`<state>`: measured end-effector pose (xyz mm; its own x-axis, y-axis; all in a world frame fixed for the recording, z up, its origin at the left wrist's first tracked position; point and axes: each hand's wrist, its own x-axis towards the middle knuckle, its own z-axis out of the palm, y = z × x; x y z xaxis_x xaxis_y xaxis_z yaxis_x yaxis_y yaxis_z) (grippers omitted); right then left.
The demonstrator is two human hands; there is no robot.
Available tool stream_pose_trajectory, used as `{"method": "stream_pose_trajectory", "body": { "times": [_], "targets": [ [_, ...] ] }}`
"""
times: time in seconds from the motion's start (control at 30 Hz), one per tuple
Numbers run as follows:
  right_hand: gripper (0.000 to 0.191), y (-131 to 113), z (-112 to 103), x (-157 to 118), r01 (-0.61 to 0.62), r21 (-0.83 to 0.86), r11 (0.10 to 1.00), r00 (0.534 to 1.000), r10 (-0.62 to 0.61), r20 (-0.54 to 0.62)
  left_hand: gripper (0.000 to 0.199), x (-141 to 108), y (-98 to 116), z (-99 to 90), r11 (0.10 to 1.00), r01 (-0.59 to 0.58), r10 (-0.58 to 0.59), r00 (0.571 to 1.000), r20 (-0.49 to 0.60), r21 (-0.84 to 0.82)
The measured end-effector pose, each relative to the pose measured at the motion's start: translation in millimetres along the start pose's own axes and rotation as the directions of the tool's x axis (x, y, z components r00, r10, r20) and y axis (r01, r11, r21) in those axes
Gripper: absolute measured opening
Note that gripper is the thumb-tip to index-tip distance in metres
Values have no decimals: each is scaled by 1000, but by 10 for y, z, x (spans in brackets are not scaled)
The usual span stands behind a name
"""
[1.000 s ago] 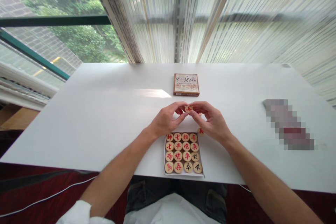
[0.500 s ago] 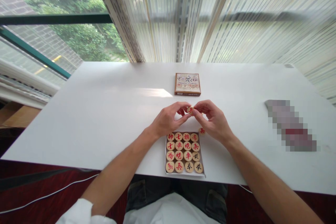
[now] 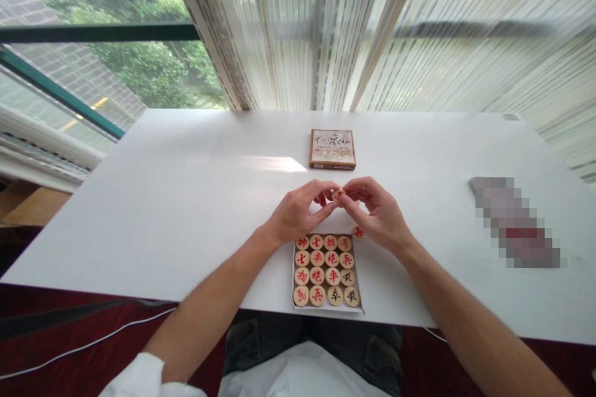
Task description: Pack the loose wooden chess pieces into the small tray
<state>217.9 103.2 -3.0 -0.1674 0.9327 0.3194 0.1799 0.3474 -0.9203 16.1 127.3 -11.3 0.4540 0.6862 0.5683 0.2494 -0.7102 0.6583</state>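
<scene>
Between the fingertips of my left hand (image 3: 302, 208) and my right hand (image 3: 377, 211) is a round wooden Chinese chess piece (image 3: 338, 195) with a red character facing up. Both hands pinch it, above the table just beyond an open box tray (image 3: 295, 273). Rows of round pieces fill the tray, most with red characters and several with black ones at its near right. Beside the tray's far right corner lies a loose red-marked piece (image 3: 357, 232), below my right hand. Part of another pale piece shows behind my right fingers, mostly hidden.
A box lid (image 3: 332, 149) printed "Chinese chess" lies farther back on the white table (image 3: 186, 211). A blurred-out flat object (image 3: 516, 223) is at the right. Striped curtains (image 3: 298, 25) and a window stand behind the table's far edge.
Both hands stay in place around the piece. My fingers shift very slightly on it, and the right thumb covers a bit more of its character.
</scene>
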Motion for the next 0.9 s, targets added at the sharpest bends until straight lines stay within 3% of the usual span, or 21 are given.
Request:
{"method": "stream_pose_trajectory", "body": {
  "times": [0.17,0.27,0.43,0.67,0.9],
  "targets": [
    [23,23,-35,7,1,42,999,999,1,-48,40,-4,29,-51,994,103,-104,991,84,27],
    [22,25,-61,18,1,70,998,996,5,-85,27,5,50,-89,988,151,-149,960,237,7],
    [18,27,-80,31,-9,67,998,993,17,-120,13,44,78,-145,995,99,-95,905,415,11],
    [24,33,-68,28,-4,141,990,996,17,-91,13,66,82,-228,978,200,-147,849,507,-51],
    [28,12,-57,33,-25,145,989,994,40,-99,12,72,81,-241,974,222,-164,828,536,-46]
  ]
}}
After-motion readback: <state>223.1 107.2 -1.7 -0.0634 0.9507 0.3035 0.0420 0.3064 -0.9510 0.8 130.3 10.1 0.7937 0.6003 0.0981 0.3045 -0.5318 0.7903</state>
